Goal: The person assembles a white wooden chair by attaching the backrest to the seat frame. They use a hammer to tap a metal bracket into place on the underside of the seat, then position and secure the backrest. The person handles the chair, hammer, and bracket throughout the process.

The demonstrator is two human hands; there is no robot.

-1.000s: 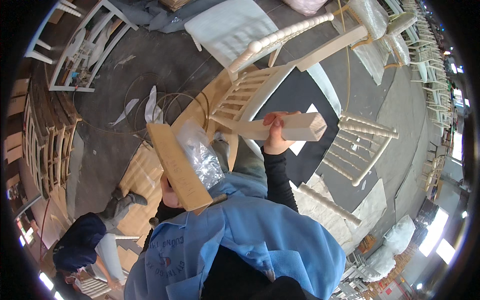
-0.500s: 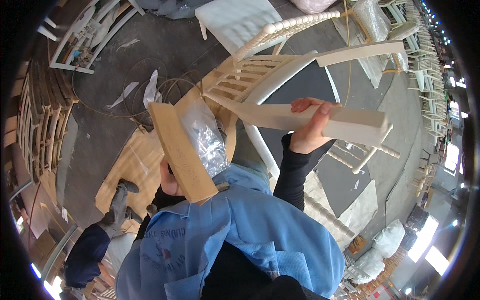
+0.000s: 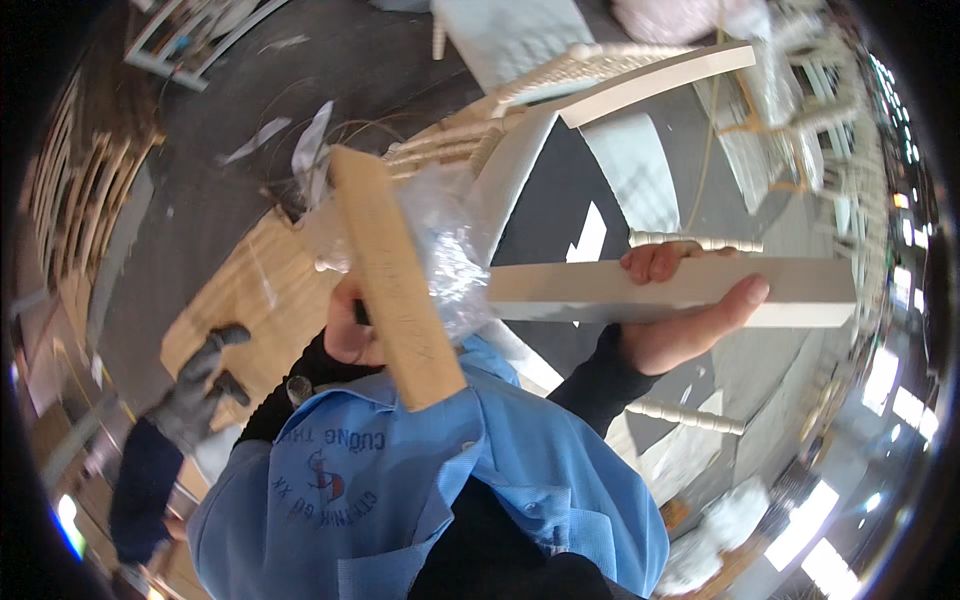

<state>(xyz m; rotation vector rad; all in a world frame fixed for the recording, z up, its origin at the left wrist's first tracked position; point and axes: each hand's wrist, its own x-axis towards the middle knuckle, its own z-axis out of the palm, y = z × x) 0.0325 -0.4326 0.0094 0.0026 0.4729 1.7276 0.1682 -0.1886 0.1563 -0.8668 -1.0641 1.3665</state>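
Note:
My right hand [image 3: 690,300] is closed round a square cream chair leg [image 3: 570,285], thumb along its near side and fingers over the far side. The leg belongs to an overturned chair whose black seat underside [image 3: 560,190] faces up. Another pale, curved leg [image 3: 660,85] sticks out farther off. At the left, my left hand [image 3: 350,325] is curled behind a long tan cardboard-like panel [image 3: 390,270] with handwriting on it. That panel hides part of the fingers. A crumpled clear plastic bag [image 3: 455,255] with a silvery shine lies against the panel's right side.
A second chair with a pale seat [image 3: 510,35] and turned posts stands ahead. Tan sheeting [image 3: 240,290] covers floor at the left, near another person's grey-trousered leg [image 3: 195,390]. Wooden frames [image 3: 90,220] are stacked far left; rows of chairs [image 3: 850,190] line the right.
My right hand has moved right and nearer, and the chair leg has swung level with it. The panel and bag have shifted slightly right. My view has turned a little.

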